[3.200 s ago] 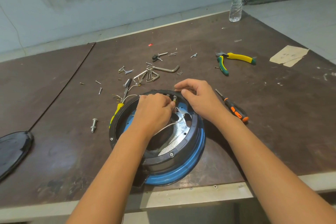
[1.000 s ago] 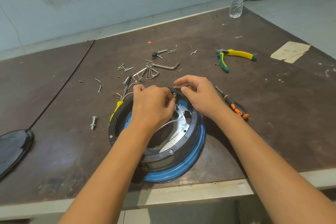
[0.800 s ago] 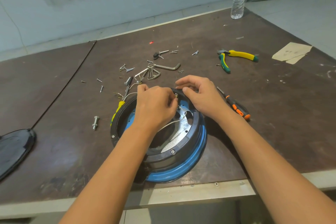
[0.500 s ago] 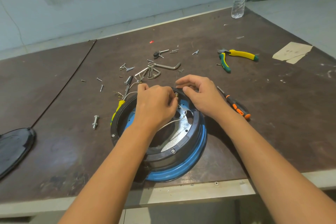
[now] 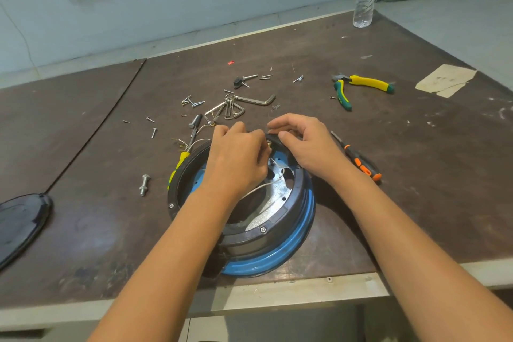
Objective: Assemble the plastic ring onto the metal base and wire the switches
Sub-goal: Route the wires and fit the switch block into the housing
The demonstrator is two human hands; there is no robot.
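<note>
- Little has moved lately: both hands keep working at the far rim of the black ring [image 5: 244, 236], which sits screwed onto the blue base [image 5: 277, 258] near the bench [image 5: 416, 203] front edge.
- Left hand [image 5: 236, 158] pinches a white wire [image 5: 258, 189] end at the switch; right hand [image 5: 305, 144] clamps the rim, likely steadying it.
- Pliers [image 5: 361, 83], screwdriver [image 5: 358, 159] and loose screws [image 5: 194, 103] lie beyond; open room right.

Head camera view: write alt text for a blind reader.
Two bare hands, left hand and right hand, work at the far rim of a black plastic ring seated on a blue metal base, fingers meeting over a white wire. Screws, hex keys and pliers litter the table.
</note>
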